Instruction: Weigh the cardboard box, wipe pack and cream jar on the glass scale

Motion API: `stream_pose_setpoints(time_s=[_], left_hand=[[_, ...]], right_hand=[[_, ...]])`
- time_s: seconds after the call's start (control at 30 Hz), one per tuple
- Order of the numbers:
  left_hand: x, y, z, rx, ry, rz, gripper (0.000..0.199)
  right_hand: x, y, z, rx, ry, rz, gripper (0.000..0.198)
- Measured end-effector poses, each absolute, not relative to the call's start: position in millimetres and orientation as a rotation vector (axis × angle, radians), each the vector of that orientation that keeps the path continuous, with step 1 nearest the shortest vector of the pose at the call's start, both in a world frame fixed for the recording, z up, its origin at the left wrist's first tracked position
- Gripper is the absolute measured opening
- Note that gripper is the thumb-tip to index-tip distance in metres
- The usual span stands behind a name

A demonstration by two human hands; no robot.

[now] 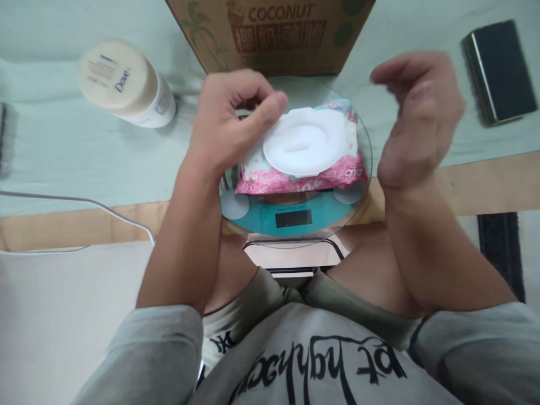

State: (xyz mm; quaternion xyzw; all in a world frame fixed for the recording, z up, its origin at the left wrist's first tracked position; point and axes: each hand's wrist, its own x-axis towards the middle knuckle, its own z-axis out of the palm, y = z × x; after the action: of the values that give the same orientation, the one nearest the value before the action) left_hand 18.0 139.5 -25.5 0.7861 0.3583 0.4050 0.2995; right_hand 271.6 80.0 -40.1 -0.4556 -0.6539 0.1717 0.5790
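Observation:
A pack of wet wipes (304, 183), pink and pale blue with a closed white lid (307, 140), lies on a round glass scale (253, 222). My left hand (236, 115) is over the pack's left end, thumb stretched out beside the lid and fingers loosely curled, with a gap between thumb and forefinger. Whether it touches the wrapper is hard to make out. Off to the right of the scale, my right hand (422, 115) is raised with its fingers loosely bent; nothing shows in it. The scale's small display (293, 218) is dark.
A cardboard box (278, 39) stands just behind the scale. A white Dove tub (126, 84) is at the left, and a dark box-shaped object (502, 70) at the right. A white cable (105, 208) crosses the table's wooden edge (485, 183).

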Motion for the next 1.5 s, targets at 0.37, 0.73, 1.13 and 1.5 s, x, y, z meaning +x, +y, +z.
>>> stream_pose_setpoints(time_s=[0.37,0.73,1.13,1.5], left_hand=[[57,114,-28,2.339,1.253,1.254,0.019],[64,111,-33,2.239,1.495,1.056,0.013],[41,123,-23,2.003,1.062,1.705,0.029],[-1,151,-30,2.090,0.680,1.456,0.046]], right_hand=[[239,82,-22,-1.201,-2.171,0.289,0.043],[238,81,-28,-1.245,-2.122,0.373,0.040],[242,72,-20,-0.958,-2.068,0.278,0.045],[243,64,-19,-1.138,-2.237,0.180,0.055]])
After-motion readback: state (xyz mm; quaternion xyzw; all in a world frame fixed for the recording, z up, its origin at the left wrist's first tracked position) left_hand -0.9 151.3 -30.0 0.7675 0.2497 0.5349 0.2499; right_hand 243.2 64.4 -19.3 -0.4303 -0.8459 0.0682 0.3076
